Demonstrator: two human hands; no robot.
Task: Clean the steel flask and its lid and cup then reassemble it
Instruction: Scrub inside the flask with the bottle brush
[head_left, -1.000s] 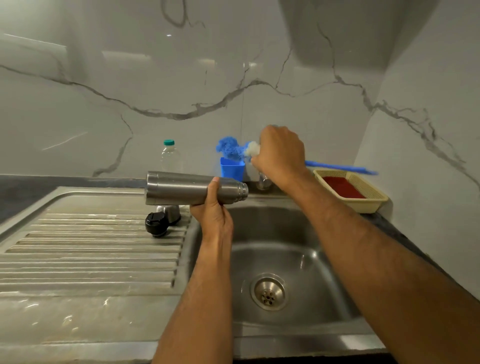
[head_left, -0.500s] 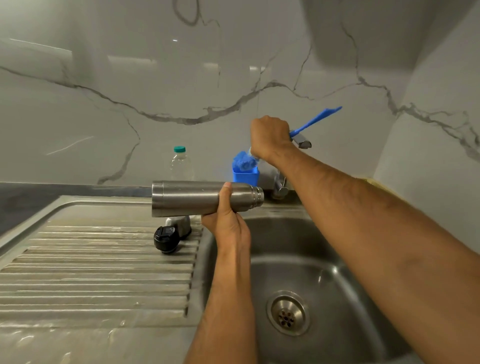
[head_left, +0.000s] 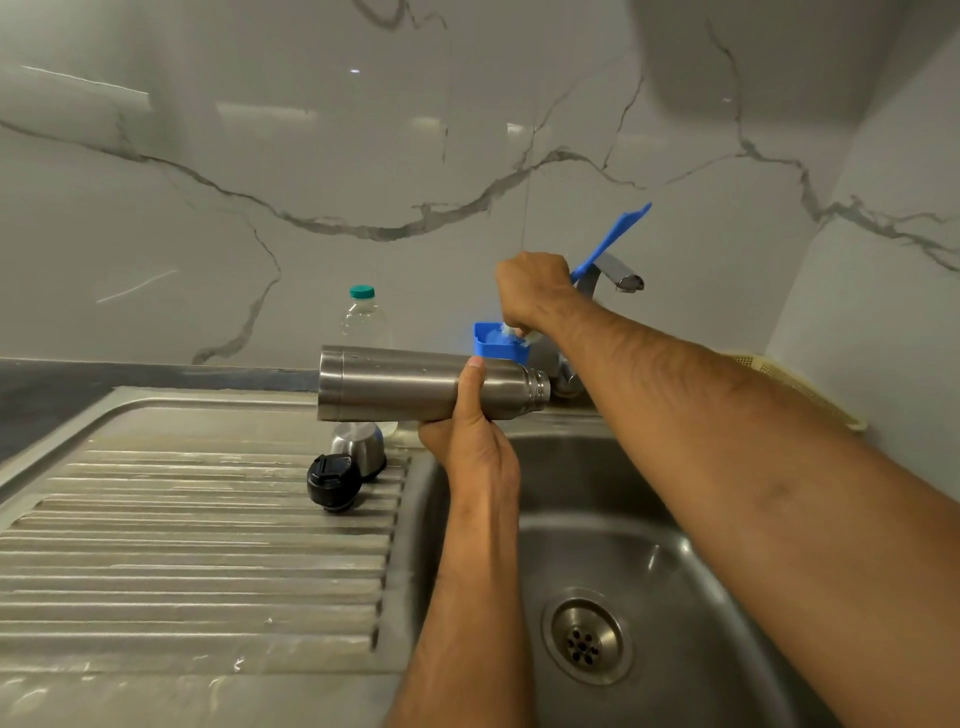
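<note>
My left hand (head_left: 467, 441) grips the steel flask (head_left: 395, 383) near its neck and holds it level over the sink's left rim, its open threaded mouth pointing right. On the ribbed drainboard below it lie the black lid (head_left: 333, 480) and the steel cup (head_left: 358, 446), mouth down. My right hand (head_left: 532, 288) grips a blue bottle brush (head_left: 610, 241), handle slanting up to the right, its bristle head pushed down into a small blue container (head_left: 493, 347) behind the flask.
The steel sink basin (head_left: 649, 519) with its drain (head_left: 586, 636) lies below my arms. The tap (head_left: 618, 275) stands behind my right hand. A clear bottle with a green cap (head_left: 362, 312) stands by the marble wall. A yellow basket (head_left: 800, 384) peeks out behind my right forearm.
My right hand swung the brush from lying sideways to pointing handle-up and pushed its head down into the blue container. My left hand kept the flask level.
</note>
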